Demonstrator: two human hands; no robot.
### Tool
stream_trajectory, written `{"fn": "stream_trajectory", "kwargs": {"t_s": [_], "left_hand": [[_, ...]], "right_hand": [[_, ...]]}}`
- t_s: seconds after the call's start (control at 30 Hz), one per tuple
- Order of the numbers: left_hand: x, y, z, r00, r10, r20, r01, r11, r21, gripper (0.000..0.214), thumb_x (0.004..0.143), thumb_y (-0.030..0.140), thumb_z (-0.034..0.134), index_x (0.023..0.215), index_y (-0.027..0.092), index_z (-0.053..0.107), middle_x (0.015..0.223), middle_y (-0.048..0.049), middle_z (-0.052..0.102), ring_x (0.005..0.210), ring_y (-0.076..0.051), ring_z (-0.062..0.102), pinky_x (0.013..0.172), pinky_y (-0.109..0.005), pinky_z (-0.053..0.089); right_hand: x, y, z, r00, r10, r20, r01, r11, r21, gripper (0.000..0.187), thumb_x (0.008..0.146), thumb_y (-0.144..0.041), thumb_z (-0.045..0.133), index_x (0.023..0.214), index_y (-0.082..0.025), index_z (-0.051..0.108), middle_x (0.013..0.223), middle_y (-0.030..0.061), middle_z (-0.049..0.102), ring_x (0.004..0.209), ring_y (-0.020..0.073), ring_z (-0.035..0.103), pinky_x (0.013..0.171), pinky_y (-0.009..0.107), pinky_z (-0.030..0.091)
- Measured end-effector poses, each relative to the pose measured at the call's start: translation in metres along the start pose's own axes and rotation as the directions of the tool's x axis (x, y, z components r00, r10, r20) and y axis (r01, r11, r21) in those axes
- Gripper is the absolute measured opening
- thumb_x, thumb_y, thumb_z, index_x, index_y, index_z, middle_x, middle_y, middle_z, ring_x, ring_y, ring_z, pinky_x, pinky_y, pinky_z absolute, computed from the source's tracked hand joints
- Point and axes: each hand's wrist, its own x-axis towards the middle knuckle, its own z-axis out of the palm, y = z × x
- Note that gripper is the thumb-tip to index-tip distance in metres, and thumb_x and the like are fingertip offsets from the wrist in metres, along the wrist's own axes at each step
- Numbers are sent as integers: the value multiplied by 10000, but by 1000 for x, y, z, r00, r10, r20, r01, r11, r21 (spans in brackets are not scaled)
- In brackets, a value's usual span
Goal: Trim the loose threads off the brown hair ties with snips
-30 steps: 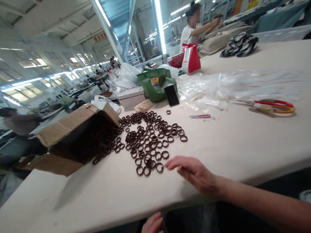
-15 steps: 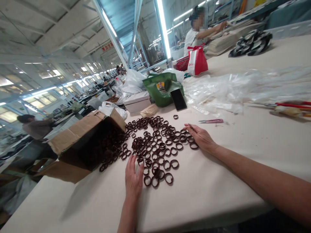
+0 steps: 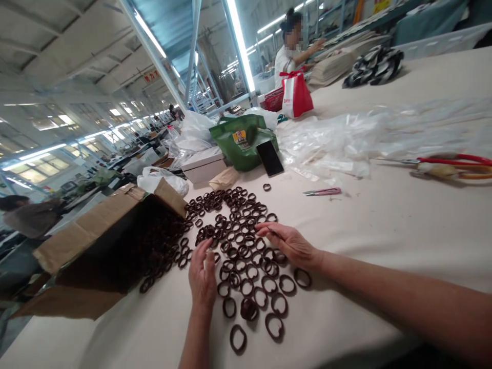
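Note:
Several dark brown elastic hair rings lie spread over the cream table. More of them spill from a cardboard box tipped on its side at the left. My left hand rests flat on the left edge of the pile, fingers stretched out. My right hand lies over the right part of the pile, fingers extended and touching rings. Neither hand grips anything.
Behind the pile stand a black phone, a green bag, a white box and small pink snips. Clear plastic bags and red-handled scissors lie to the right. A person stands at the far end beside a red bag.
Both hands slid toward me across the pile, dragging rings closer to the table's near edge. A second ago the left hand was below the table edge.

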Motion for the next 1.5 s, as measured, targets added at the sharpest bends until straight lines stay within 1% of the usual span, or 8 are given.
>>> {"fn": "stream_trajectory", "kwargs": {"t_s": [0.17, 0.33, 0.7, 0.9, 1.03, 1.2, 1.3, 1.5], "left_hand": [[55, -34, 17, 997, -72, 26, 70, 993, 94, 600, 947, 539, 325, 1286, 141, 619, 1395, -158, 571, 1359, -285, 462, 1175, -449, 300], [72, -42, 41, 990, -92, 106, 78, 988, 132, 586, 909, 527, 397, 1249, 121, 648, 1368, -198, 585, 1359, -345, 454, 1166, -522, 291], [10, 3, 12, 925, 205, 320, -243, 967, 83, 457, 902, 542, 495, 1155, 237, 722, 1323, -92, 653, 1342, -321, 479, 1143, -540, 334], [8, 10, -5, 910, 265, 320, -290, 956, 35, 389, 932, 471, 493, 713, 266, 740, 1053, -43, 760, 1165, -295, 621, 1044, -506, 441], [36, 31, 12, 923, 282, 263, -299, 954, 25, 246, 903, 418, 580, 858, 234, 737, 993, -52, 747, 975, -233, 672, 936, -387, 509], [75, 62, 53, 816, 322, 480, -458, 867, 196, 257, 875, 269, 593, 1089, 237, 732, 1102, -79, 719, 1005, -244, 646, 930, -368, 493], [88, 72, 69, 768, 304, 564, -497, 838, 225, 211, 830, 211, 618, 966, 272, 767, 1036, -58, 731, 989, -239, 645, 927, -336, 472], [102, 73, 45, 868, 101, 486, -333, 845, 418, 235, 870, 346, 538, 889, 253, 753, 833, -35, 732, 773, -208, 650, 711, -300, 461]], "right_hand": [[19, 20, -25, 964, 56, -262, -96, 985, -144, 386, 990, -497, 444, 1080, -225, 702, 1357, 91, 608, 1223, 219, 582, 1122, 415, 419], [24, 32, -32, 974, 108, -197, -162, 944, -286, 395, 989, -477, 448, 1110, -205, 708, 1304, 102, 650, 1191, 241, 600, 1081, 420, 442], [22, 23, -26, 996, 84, 13, -70, 894, -442, 396, 1017, -430, 411, 831, -190, 667, 754, 31, 651, 727, 167, 556, 811, 298, 413], [22, 25, -25, 982, 163, -92, -183, 938, -295, 434, 1014, -499, 400, 890, -191, 679, 806, 38, 674, 749, 165, 575, 750, 268, 414], [22, 25, -25, 972, 209, -106, -229, 942, -244, 418, 1004, -503, 423, 901, -194, 685, 809, 34, 686, 751, 165, 584, 736, 264, 422], [22, 22, -25, 972, 209, -106, -229, 946, -231, 402, 1009, -480, 421, 889, -197, 680, 809, 30, 688, 750, 164, 589, 749, 268, 424], [23, 21, -26, 973, 208, -101, -226, 946, -233, 390, 1011, -466, 427, 873, -194, 670, 803, 28, 688, 745, 158, 589, 745, 261, 420], [23, 20, -26, 972, 207, -113, -225, 958, -177, 320, 1002, -397, 451, 874, -194, 663, 812, 11, 697, 725, 143, 596, 715, 247, 408]]}}
